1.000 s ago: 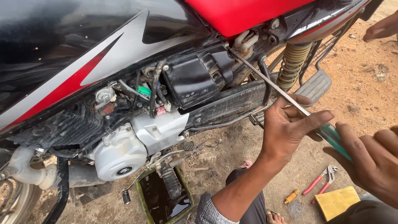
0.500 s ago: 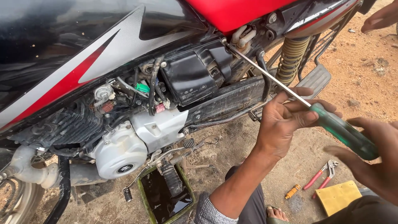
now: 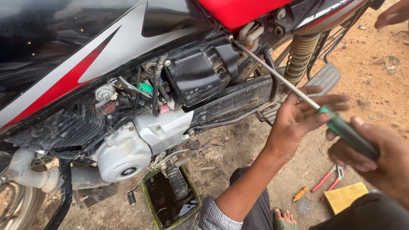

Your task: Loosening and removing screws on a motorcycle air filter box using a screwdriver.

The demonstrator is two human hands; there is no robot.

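Observation:
A long screwdriver [image 3: 277, 74] with a green handle [image 3: 347, 132] runs diagonally from the lower right up to a screw at the top right corner of the black plastic box [image 3: 200, 76] on a red, black and silver motorcycle. My right hand [image 3: 375, 159] grips the green handle. My left hand [image 3: 298, 119] holds the steel shaft between thumb and fingers, just ahead of the handle. The tip rests at the box's corner, beneath the red tank.
A green pan of dark oil [image 3: 150, 200] lies on the dirt under the engine [image 3: 123, 153]. Red-handled pliers [image 3: 328, 179], a yellow pad [image 3: 347, 196] and a small orange piece [image 3: 300, 194] lie near my knee. Another person's hand [image 3: 392, 15] shows at top right, beyond the shock spring [image 3: 300, 55].
More of the green handle shows in front of my right hand. My left hand stays on the shaft and the tip remains at the black box.

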